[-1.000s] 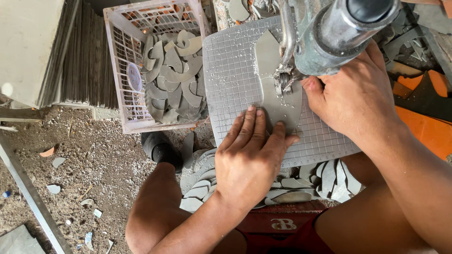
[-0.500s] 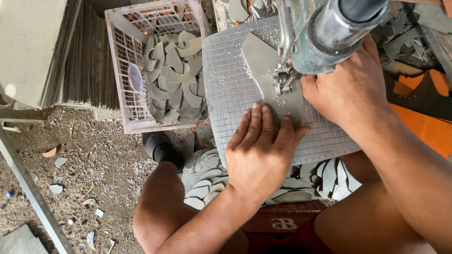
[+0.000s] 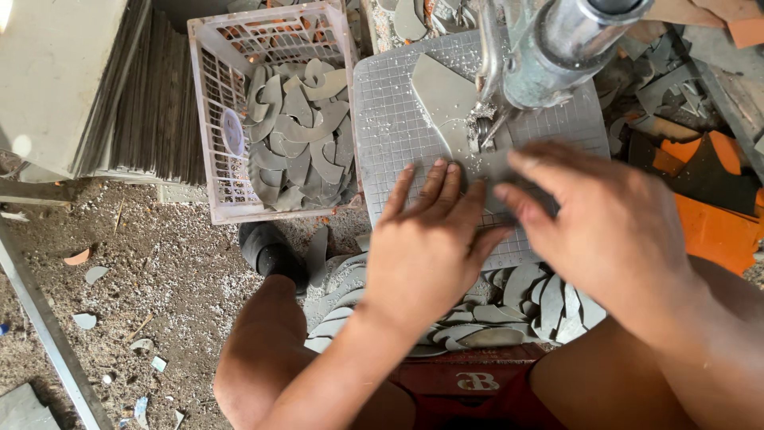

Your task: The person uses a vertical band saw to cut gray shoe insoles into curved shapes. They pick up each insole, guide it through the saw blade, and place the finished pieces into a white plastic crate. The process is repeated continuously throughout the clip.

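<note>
A flat grey tile piece [image 3: 447,103] lies on the gridded grey cutting table [image 3: 390,119], its near edge under a metal cutting head [image 3: 549,48]. My left hand [image 3: 430,247] lies flat with fingers spread, pressing the near end of the piece. My right hand [image 3: 613,231] is blurred and rests on the piece's right side just below the cutting head, fingers pointing left. White dust covers the table around the cutter.
A white plastic crate [image 3: 239,119] of curved grey cut pieces stands to the left. More cut pieces [image 3: 509,310] pile below the table by my knees. A stack of tiles [image 3: 151,111] is at far left. Orange and grey scraps [image 3: 708,191] lie at right. Dirt floor with shards.
The tile piece has slid away and to the left under the cutter. Both hands have moved with it, the right hand now lower and blurred.
</note>
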